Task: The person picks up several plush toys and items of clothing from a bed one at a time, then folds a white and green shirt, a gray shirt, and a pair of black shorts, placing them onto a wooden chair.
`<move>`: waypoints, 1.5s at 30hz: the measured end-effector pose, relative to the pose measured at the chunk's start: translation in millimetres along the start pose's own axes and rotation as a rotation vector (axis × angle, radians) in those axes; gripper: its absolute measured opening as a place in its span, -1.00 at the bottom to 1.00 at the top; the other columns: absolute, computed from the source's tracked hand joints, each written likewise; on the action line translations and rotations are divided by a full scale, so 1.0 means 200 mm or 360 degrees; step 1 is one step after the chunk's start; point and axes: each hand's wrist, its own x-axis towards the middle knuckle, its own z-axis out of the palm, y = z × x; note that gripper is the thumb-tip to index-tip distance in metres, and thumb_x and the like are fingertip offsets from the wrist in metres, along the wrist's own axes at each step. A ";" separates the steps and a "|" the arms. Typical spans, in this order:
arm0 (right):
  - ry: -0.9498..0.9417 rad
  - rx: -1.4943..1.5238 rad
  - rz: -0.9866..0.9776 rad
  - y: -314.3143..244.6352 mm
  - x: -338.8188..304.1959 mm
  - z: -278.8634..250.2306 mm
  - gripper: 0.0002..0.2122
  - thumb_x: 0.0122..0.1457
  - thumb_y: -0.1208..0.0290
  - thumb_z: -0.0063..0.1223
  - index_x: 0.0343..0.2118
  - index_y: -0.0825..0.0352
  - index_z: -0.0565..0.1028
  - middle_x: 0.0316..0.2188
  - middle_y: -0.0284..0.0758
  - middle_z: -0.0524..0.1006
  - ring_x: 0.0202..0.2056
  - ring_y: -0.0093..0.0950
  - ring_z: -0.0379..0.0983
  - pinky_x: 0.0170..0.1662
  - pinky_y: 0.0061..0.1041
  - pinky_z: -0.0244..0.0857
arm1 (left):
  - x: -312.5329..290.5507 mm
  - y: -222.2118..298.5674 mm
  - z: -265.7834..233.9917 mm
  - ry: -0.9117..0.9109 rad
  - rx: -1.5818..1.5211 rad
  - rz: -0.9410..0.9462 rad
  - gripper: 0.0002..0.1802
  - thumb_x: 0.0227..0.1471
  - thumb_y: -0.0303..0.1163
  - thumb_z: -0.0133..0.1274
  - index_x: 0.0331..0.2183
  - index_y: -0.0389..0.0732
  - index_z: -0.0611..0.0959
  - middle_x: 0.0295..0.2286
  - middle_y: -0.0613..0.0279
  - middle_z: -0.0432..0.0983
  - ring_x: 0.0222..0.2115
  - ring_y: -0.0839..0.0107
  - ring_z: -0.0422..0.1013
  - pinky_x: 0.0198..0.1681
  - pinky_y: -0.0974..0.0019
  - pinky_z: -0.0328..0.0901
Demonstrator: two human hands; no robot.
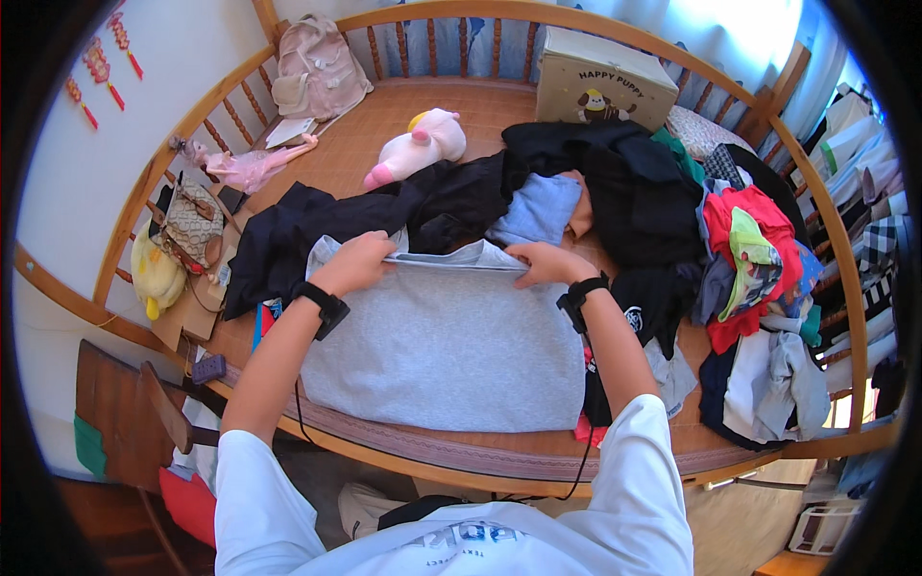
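A light grey garment [442, 350] lies spread across the front of the bed, its far edge slightly raised between my hands. My left hand [362, 261] is closed on that edge near its left side. Gripping the same edge further right is my right hand [549, 263], fingers pinched on the cloth. A black band with a device sits on each wrist. Just beyond the garment lie dark clothes [317, 235] and a folded light blue cloth [538, 209]. Which kind of garment the grey one is, I cannot tell for certain.
A pile of mixed clothes [759, 259] lies on the right, with black clothing [639, 187] beside it. Farther back are a pink plush toy [423, 146], a doll [245, 165], a pink backpack [315, 72] and a cardboard box [600, 82]. Wooden railing [461, 12] bounds the bed.
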 end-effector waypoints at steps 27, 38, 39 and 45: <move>0.0624 -0.1218 -0.0750 -0.82 -1.22 -0.36 -0.75 -0.04 0.56 0.06 -0.24 0.23 0.55 -0.38 -0.26 0.58 -0.29 -0.29 0.52 -0.22 -0.37 0.33 | -0.99 0.99 -0.41 0.1111 0.0774 0.0588 -0.77 -0.10 -0.46 0.06 -0.28 -0.21 0.54 -0.56 0.27 0.44 -0.72 0.43 0.34 -0.67 0.32 0.20; 0.0433 -0.0927 0.0548 -0.32 -2.04 1.03 -0.55 0.15 0.36 0.04 0.14 0.05 0.36 0.31 -0.40 0.15 0.26 -0.07 0.08 0.15 0.22 -0.05 | -1.48 1.53 0.68 0.0036 -0.0148 0.0171 -0.73 0.00 -0.41 0.07 -0.19 -0.25 0.53 -0.35 0.14 0.52 -0.53 0.13 0.48 -0.49 0.19 0.37; 0.0490 -0.0859 0.0617 -0.34 -2.03 1.09 -0.48 0.13 0.43 0.02 0.20 0.12 0.28 0.36 -0.34 -0.01 0.29 0.01 -0.01 0.16 0.20 -0.05 | -1.46 1.50 0.72 0.0337 -0.0294 0.0111 -0.74 0.00 -0.40 0.09 -0.21 -0.26 0.54 -0.36 0.13 0.52 -0.52 0.12 0.48 -0.45 0.21 0.38; 0.0962 -0.0429 0.0461 -0.84 -1.91 1.28 -0.68 0.14 0.48 -0.02 -0.01 0.34 0.45 0.03 -0.13 0.42 0.02 -0.17 0.36 -0.03 -0.15 0.25 | -1.51 1.12 0.94 0.1016 -0.1242 -0.1246 -0.70 0.03 -0.28 0.21 -0.44 -0.32 0.51 -0.49 0.14 0.48 -0.42 0.50 0.40 -0.35 0.36 0.32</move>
